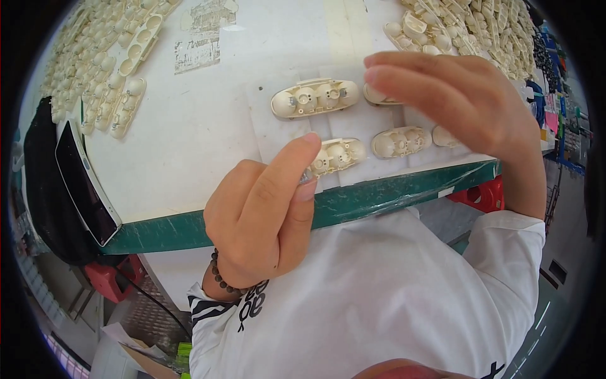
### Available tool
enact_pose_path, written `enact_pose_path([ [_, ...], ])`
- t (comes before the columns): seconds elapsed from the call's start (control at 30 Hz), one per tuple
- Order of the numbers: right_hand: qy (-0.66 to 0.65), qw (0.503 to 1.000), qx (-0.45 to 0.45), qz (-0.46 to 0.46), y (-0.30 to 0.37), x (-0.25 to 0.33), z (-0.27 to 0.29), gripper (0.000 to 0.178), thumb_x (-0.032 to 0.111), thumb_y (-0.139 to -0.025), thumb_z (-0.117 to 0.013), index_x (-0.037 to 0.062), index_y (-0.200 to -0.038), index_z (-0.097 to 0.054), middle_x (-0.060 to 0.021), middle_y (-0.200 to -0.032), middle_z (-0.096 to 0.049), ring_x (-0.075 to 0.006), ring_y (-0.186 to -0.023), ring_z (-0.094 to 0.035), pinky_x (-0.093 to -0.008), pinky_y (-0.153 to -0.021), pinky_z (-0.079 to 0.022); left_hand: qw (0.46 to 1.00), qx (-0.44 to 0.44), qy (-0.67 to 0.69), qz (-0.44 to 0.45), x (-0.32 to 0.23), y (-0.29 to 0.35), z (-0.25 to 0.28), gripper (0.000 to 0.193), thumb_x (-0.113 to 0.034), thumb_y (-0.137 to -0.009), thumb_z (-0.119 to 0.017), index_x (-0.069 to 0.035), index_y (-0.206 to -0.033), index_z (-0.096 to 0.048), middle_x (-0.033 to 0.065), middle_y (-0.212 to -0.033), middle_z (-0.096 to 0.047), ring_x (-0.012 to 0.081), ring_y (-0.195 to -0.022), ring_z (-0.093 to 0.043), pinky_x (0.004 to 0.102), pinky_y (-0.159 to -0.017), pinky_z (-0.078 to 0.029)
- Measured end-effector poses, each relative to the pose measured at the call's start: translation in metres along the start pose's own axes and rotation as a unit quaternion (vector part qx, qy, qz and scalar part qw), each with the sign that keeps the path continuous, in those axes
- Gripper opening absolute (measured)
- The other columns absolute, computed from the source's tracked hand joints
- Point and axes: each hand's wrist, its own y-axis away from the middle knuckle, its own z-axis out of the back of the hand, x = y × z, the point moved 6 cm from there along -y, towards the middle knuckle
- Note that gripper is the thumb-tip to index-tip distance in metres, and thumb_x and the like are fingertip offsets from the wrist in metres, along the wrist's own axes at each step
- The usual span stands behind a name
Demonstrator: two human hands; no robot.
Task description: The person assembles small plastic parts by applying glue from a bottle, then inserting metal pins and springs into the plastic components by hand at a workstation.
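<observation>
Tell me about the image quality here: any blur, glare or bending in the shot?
Head view: the right hand is softened, apparently by motion, while the left hand looks crisper; head view: pale glints streak the green table edge; head view: fisheye distortion bows the dark-screened device at left, and black surrounds the rounded image.

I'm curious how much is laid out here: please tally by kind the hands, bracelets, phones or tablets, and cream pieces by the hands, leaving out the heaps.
Hands (left, right): 2
Bracelet: 1
Phone or tablet: 1
Cream pieces showing, some partly hidden: 5
Total: 9
</observation>
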Motion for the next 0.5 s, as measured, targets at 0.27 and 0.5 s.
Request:
enact_pose_path([
  [0.27,-0.044,0.968,-0.149,-0.199,0.033,-0.007,0.009,0.041,-0.002,-0.078,-0.069,0.0015,-0.116,-0.058,-0.0124,-0.105,-0.068,-0.0268,-0.094,-0.067,-0.0319,-0.079,-0.054,1.0,0.021,-0.018,0.012,-0.019,-0.024,0.0,0.013,0.004,-0.076,-0.067,0.0,-0.081,-0.055,0.0043,-0.066,-0.049,0.0137,-0.05,-0.039,0.0264,-0.043,-0.03],
  [0.5,-0.14,0.943,-0.111,-0.282,0.043,-0.018,-0.019,0.054,0.003,-0.073,-0.074,0.0108,-0.123,-0.056,-0.0091,-0.1,-0.068,-0.0237,-0.094,-0.066,-0.032,-0.08,-0.052,0.978,0.143,-0.149,-0.015,-0.015,-0.066,-0.045,0.019,-0.006,-0.075,-0.07,-0.003,-0.077,-0.052,0.0055,-0.063,-0.047,0.0158,-0.051,-0.047,0.0276,-0.047,-0.038],
])
